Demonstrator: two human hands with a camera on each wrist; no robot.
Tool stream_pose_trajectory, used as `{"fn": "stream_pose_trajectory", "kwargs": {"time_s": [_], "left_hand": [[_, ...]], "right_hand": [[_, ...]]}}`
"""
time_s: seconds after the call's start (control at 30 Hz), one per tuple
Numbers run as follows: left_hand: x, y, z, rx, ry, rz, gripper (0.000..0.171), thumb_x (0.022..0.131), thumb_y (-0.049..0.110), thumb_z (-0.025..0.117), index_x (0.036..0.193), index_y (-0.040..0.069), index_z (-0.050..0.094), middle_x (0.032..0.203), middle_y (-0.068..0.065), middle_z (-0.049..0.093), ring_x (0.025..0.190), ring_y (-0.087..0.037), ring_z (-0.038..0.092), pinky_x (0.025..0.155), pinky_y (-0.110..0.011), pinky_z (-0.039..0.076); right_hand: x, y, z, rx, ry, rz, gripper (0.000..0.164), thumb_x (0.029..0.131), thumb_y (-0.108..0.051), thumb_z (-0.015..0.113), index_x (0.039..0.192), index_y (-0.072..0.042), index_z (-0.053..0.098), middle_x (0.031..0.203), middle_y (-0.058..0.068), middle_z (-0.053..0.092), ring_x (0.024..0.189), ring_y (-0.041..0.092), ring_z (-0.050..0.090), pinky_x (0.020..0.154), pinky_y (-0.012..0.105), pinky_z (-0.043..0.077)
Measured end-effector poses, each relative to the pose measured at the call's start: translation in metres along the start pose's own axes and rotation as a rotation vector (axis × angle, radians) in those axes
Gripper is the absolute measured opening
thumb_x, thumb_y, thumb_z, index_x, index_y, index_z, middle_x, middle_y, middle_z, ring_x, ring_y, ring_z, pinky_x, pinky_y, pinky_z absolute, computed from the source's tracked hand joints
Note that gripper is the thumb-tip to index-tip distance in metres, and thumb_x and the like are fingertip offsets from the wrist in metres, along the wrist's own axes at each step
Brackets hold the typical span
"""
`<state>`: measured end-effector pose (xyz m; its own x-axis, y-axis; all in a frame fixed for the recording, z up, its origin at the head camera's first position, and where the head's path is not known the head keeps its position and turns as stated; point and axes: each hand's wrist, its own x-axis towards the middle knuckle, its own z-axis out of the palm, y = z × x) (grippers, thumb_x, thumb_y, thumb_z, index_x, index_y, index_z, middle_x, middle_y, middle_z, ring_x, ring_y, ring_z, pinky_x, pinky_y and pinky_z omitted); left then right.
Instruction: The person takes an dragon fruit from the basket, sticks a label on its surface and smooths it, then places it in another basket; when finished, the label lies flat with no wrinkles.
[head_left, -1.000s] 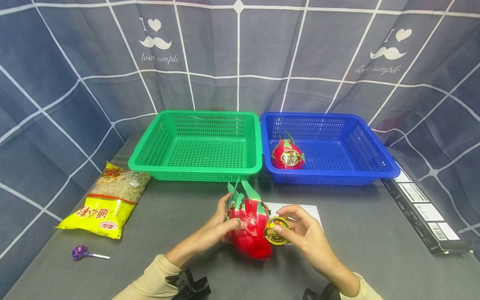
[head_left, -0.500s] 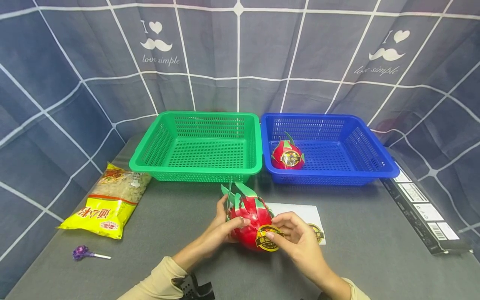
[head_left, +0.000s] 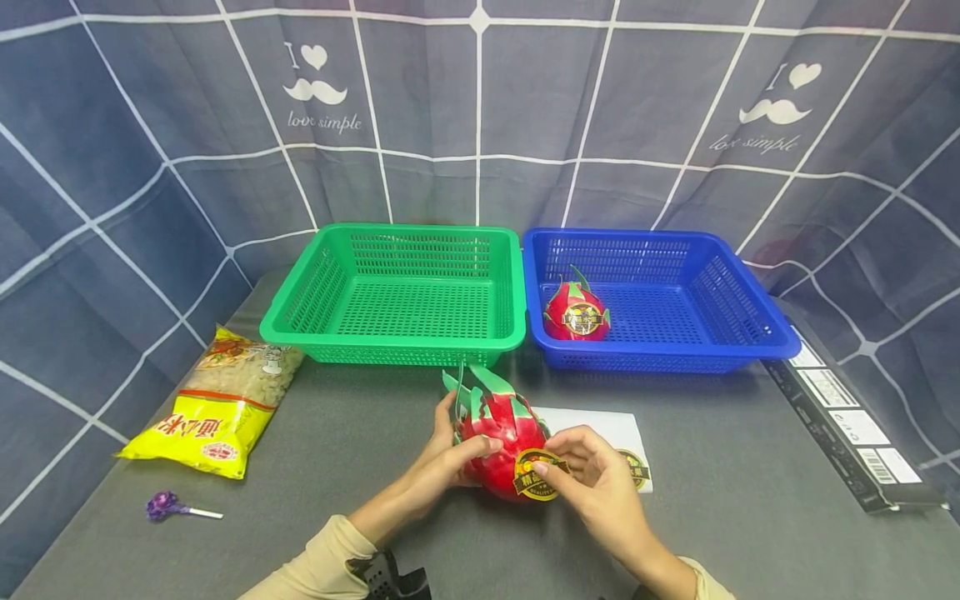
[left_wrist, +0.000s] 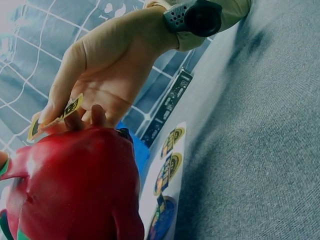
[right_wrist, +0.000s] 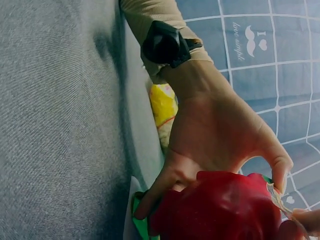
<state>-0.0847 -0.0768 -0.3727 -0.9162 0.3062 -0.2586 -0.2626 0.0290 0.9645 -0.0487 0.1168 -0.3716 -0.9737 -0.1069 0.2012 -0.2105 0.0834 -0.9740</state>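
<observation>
My left hand [head_left: 446,462] grips a red dragon fruit [head_left: 498,433] with green leaf tips, thumb across its front and fingers round its far left side. Between thumb and fingertips, my right hand [head_left: 600,483] pinches a round black-and-gold sticker [head_left: 538,475] against the fruit's lower right. In the left wrist view the sticker [left_wrist: 70,109] is bent, part of it standing off the red skin. A white sticker sheet [head_left: 592,425] lies behind the fruit, partly covered by it and my right hand; more round labels [left_wrist: 167,172] show on it in the left wrist view.
A green basket [head_left: 390,342] and a blue basket [head_left: 675,354] stand side by side at the back. Another labelled dragon fruit [head_left: 573,310] sits in the blue one. Left are a yellow pasta bag [head_left: 217,404] and a lollipop [head_left: 168,506]; a long black box [head_left: 840,417] lies right.
The dragon fruit has been tipped more upright and slightly left. My right hand has brought the sticker left and down onto the fruit, uncovering another label on the sheet. The last half second shows little movement.
</observation>
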Motion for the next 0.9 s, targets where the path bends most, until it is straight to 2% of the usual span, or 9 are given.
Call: {"fn": "stream_pose_trajectory", "kwargs": {"time_s": [0.2,0.37,0.5,0.63,0.77,0.9], "left_hand": [[0.0,-0.002,0.001,-0.009,0.012,0.002,0.094,0.076,0.03,0.061,0.141,0.017,-0.006,0.134,-0.023,0.027,0.107,-0.03,0.052,0.079,-0.046,0.051],[0.0,-0.003,0.002,-0.027,0.007,0.014,0.094,0.077,0.029,0.06,0.141,0.017,-0.006,0.134,-0.024,0.027,0.106,-0.03,0.053,0.08,-0.046,0.051],[0.0,-0.004,0.003,-0.036,0.001,0.021,0.094,0.077,0.029,0.06,0.141,0.016,-0.007,0.135,-0.025,0.024,0.108,-0.031,0.052,0.081,-0.046,0.051],[0.0,-0.005,0.003,-0.023,0.008,0.022,0.093,0.077,0.031,0.059,0.141,0.015,-0.006,0.135,-0.024,0.025,0.109,-0.031,0.051,0.08,-0.047,0.051],[-0.001,-0.006,0.003,-0.041,-0.007,0.03,0.091,0.078,0.03,0.058,0.142,0.015,-0.005,0.134,-0.025,0.025,0.109,-0.031,0.052,0.08,-0.047,0.05],[-0.002,-0.004,0.004,-0.065,-0.023,0.039,0.09,0.079,0.03,0.057,0.141,0.015,-0.005,0.135,-0.024,0.025,0.111,-0.032,0.051,0.081,-0.048,0.05]], "right_hand": [[-0.001,0.003,0.003,-0.052,0.056,-0.06,0.021,0.076,-0.002,0.069,0.092,0.0,0.057,0.084,-0.007,0.062,0.077,0.008,0.063,0.062,0.023,0.05],[-0.002,0.006,0.006,-0.112,0.108,-0.162,0.02,0.074,0.001,0.07,0.089,-0.003,0.059,0.083,-0.008,0.062,0.076,0.003,0.062,0.056,0.022,0.047],[-0.003,0.01,0.007,-0.184,0.141,-0.249,0.022,0.071,0.002,0.072,0.087,-0.007,0.06,0.08,-0.004,0.061,0.065,-0.003,0.054,0.049,0.019,0.041],[-0.001,0.012,0.006,-0.276,0.155,-0.337,0.025,0.068,0.0,0.075,0.087,-0.009,0.061,0.078,0.0,0.06,0.059,0.003,0.046,0.045,0.017,0.036],[0.001,0.013,0.005,-0.303,0.156,-0.359,0.03,0.066,-0.002,0.077,0.091,-0.008,0.061,0.081,0.0,0.058,0.062,0.008,0.047,0.048,0.017,0.036],[0.002,0.012,0.005,-0.228,0.129,-0.332,0.036,0.067,0.002,0.075,0.098,-0.002,0.058,0.091,0.006,0.055,0.074,0.006,0.049,0.06,0.017,0.042]]}}
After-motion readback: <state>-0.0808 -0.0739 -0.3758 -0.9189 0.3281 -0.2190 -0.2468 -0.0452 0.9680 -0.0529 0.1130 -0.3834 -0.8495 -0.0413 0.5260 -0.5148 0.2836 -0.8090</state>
